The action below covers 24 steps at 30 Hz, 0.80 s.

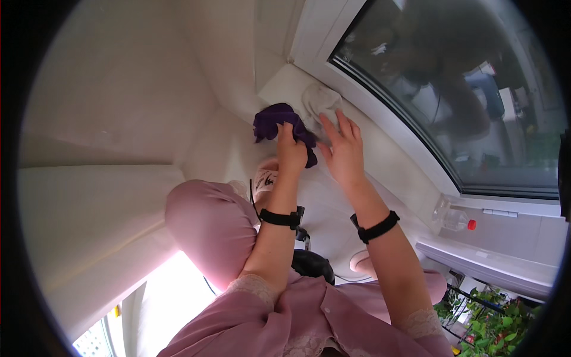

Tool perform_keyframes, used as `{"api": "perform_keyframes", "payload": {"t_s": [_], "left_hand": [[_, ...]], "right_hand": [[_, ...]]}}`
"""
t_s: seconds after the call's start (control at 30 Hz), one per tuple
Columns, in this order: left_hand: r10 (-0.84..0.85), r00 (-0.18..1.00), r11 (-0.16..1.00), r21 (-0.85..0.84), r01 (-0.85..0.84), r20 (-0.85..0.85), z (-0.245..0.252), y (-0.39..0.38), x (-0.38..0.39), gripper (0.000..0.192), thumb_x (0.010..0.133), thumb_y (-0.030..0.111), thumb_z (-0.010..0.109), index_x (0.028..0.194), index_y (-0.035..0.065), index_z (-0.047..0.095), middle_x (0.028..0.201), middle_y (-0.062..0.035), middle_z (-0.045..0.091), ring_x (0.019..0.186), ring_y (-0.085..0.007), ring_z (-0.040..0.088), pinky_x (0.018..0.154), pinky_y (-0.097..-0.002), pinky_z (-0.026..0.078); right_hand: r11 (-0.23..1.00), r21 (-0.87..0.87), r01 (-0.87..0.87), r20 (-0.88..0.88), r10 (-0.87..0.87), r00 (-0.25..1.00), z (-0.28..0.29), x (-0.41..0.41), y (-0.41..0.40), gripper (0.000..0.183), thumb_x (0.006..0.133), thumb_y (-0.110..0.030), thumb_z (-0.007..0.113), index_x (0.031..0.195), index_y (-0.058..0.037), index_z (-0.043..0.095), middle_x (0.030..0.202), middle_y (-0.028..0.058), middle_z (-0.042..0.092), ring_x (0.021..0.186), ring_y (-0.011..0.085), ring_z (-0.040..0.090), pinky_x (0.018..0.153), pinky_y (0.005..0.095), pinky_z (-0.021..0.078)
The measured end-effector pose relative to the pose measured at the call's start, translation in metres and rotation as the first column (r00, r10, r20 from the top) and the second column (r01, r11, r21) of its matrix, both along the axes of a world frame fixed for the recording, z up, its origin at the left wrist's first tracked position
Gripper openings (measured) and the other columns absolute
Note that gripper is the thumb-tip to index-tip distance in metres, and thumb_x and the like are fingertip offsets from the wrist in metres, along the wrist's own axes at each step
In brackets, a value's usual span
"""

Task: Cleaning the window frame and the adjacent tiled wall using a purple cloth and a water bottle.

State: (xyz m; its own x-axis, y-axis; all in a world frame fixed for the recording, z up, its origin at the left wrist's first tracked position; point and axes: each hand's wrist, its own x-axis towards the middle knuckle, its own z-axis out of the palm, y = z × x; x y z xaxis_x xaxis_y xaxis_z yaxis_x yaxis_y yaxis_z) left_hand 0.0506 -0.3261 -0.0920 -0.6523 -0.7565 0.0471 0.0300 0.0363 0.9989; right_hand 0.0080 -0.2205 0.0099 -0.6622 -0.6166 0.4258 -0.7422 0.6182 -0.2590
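My left hand (292,151) grips a crumpled purple cloth (276,120) above a pale ledge in the corner by the window. Part of the cloth hangs down past the fingers on the right. Beside it is my right hand (345,154), its fingers spread and nothing held in them. Just beyond those fingertips lies a rumpled greyish-white cloth (321,100) on the ledge (379,147). Whether the fingertips touch this cloth I cannot tell.
A white-framed window (428,89) rises along the right, its glass reflecting the room. Near its lower corner rests a clear plastic bottle (453,218) with a red cap. Leafy plants (499,317) grow behind a black rack at lower right. A cream wall (111,89) bounds the left.
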Motion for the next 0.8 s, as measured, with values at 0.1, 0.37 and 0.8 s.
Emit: {"api": "perform_keyframes", "payload": {"t_s": [0.1, 0.37, 0.8], "left_hand": [[0.002, 0.994, 0.99, -0.139, 0.014, 0.11, 0.005, -0.002, 0.001, 0.058, 0.073, -0.014, 0.049, 0.129, -0.0006, 0.052, 0.139, -0.0371, 0.045, 0.133, -0.0503, 0.041, 0.112, -0.0428, 0.035], [0.126, 0.934, 0.88, -0.472, 0.05, 0.334, 0.019, 0.028, 0.004, 0.045, 0.073, -0.003, 0.062, 0.118, 0.0022, 0.06, 0.134, -0.0409, 0.047, 0.1, -0.0524, 0.062, 0.082, -0.0494, 0.054], [-0.479, 0.83, 0.876, 0.093, 0.473, 0.287, 0.041, 0.145, 0.036, 0.046, 0.069, 0.008, 0.07, 0.115, 0.005, 0.071, 0.106, -0.0221, 0.071, 0.101, -0.0363, 0.069, 0.089, -0.039, 0.053]], "right_hand": [[0.999, 0.035, 0.025, 0.158, -0.03, 0.987, -0.014, -0.011, 0.015, 0.047, 0.072, 0.002, 0.073, 0.117, -0.0134, 0.068, 0.122, 0.0105, 0.06, 0.106, 0.036, 0.055, 0.088, 0.0407, 0.0505], [0.984, -0.007, 0.175, 0.227, -0.169, 0.959, -0.017, 0.0, 0.08, 0.039, 0.071, 0.012, 0.063, 0.102, -0.0103, 0.07, 0.11, 0.0106, 0.063, 0.098, 0.0344, 0.057, 0.084, 0.0406, 0.0503], [0.901, -0.293, 0.321, 0.256, -0.249, 0.934, 0.032, 0.003, 0.13, 0.03, 0.078, 0.009, 0.061, 0.102, -0.0061, 0.07, 0.1, 0.0106, 0.063, 0.093, 0.0268, 0.062, 0.076, 0.0327, 0.0493]]}}
